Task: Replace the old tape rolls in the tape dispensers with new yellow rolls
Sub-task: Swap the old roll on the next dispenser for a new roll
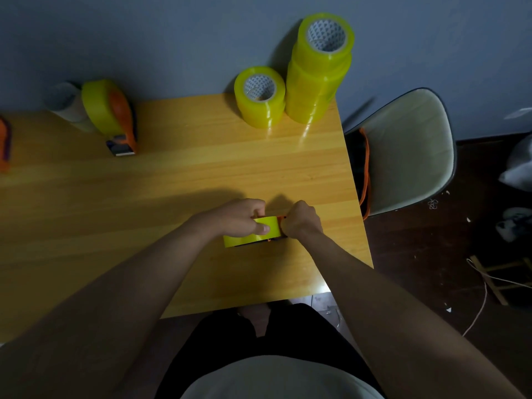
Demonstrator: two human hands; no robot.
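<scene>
On the wooden table (172, 197), near its right front, my left hand (241, 218) grips a yellow tape roll (244, 239) that sits in an orange dispenser (280, 223); my thumb lies across the roll's outer face. My right hand (302, 221) grips the dispenser at the roll's right side, fingers curled, and hides most of it. A second orange dispenser (121, 125) loaded with a yellow roll stands at the back left. A single new yellow roll (260, 97) and a stack of yellow rolls (319, 67) stand at the back right.
A whitish old roll (67, 106) lies behind the back-left dispenser. Another orange object (4, 145) is cut off at the left edge. A pale chair (408, 151) with an orange cord (366, 174) stands right of the table. Scraps and string lie on the dark floor.
</scene>
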